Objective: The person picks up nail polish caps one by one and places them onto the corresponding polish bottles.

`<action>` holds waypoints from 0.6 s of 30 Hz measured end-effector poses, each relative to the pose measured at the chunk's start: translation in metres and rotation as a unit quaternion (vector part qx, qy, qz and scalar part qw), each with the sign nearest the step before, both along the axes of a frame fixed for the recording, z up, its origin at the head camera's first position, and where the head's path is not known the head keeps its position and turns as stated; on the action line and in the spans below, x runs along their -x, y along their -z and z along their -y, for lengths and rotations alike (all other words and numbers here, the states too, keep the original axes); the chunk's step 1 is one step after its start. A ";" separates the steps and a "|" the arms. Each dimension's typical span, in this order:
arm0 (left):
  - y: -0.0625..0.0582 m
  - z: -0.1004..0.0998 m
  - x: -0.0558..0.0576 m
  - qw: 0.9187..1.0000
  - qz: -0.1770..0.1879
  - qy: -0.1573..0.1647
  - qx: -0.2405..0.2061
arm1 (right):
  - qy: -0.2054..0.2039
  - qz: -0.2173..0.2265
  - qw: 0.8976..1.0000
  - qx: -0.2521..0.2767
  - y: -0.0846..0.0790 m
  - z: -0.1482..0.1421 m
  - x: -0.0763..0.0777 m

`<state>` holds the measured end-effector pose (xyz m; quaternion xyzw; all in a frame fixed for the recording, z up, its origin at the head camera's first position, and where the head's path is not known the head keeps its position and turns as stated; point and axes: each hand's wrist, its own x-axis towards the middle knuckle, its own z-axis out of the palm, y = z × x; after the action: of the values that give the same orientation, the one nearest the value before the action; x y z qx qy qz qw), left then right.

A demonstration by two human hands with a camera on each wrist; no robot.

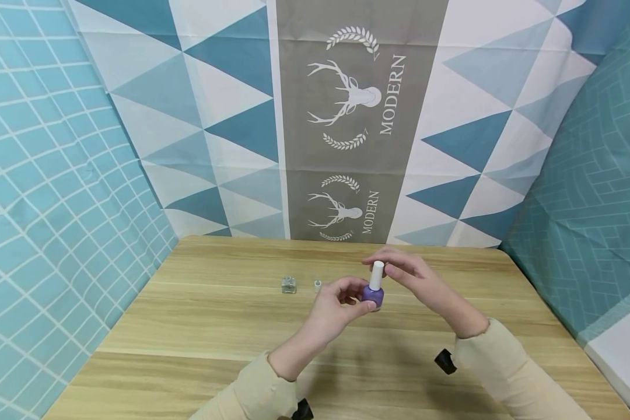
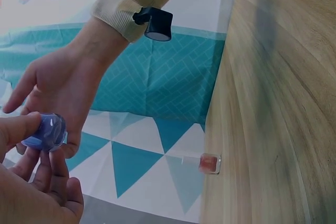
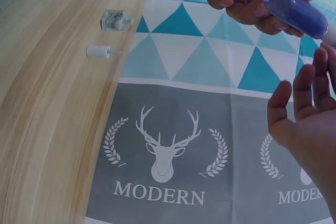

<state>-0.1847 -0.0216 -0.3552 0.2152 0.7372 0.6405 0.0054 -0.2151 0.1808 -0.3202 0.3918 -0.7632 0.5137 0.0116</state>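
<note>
My left hand (image 1: 329, 310) holds a purple nail polish bottle (image 1: 373, 296) above the table, thumb and fingers around its body. The bottle is slightly tilted and carries a long white cap (image 1: 377, 275). Beside that cap, my right hand (image 1: 422, 281) has its fingers spread loosely, with fingertips right at it. On the table to the left stand a small clear glass bottle (image 3: 114, 20) without a cap and a white brush cap (image 3: 98, 51), its thin brush pointing up. A small bottle with reddish contents (image 2: 210, 163) shows in the left wrist view; my right hand hides it from the head view.
The wooden table (image 1: 215, 332) ends at a patterned cloth backdrop (image 1: 231, 128) at the back. Blue tiled-pattern cloth (image 1: 37, 175) hangs at the left, and teal cloth (image 1: 593, 192) at the right. Black wrist cameras (image 1: 445, 361) sit by both sleeves.
</note>
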 end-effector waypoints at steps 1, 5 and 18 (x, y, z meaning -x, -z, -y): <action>0.000 0.000 0.000 1.000 0.000 0.001 0.000 | -0.011 -0.001 1.000 0.000 -0.001 0.000 0.000; 0.005 0.000 0.003 1.000 -0.008 0.008 0.003 | -0.051 -0.002 0.999 0.003 -0.003 -0.001 0.001; 0.004 0.000 0.002 1.000 -0.008 0.016 -0.005 | -0.082 -0.023 0.996 0.031 -0.001 0.001 0.001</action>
<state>-0.1867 -0.0216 -0.3593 0.2322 0.7302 0.6424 0.0092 -0.2160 0.1801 -0.3197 0.4646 -0.7116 0.5270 -0.0007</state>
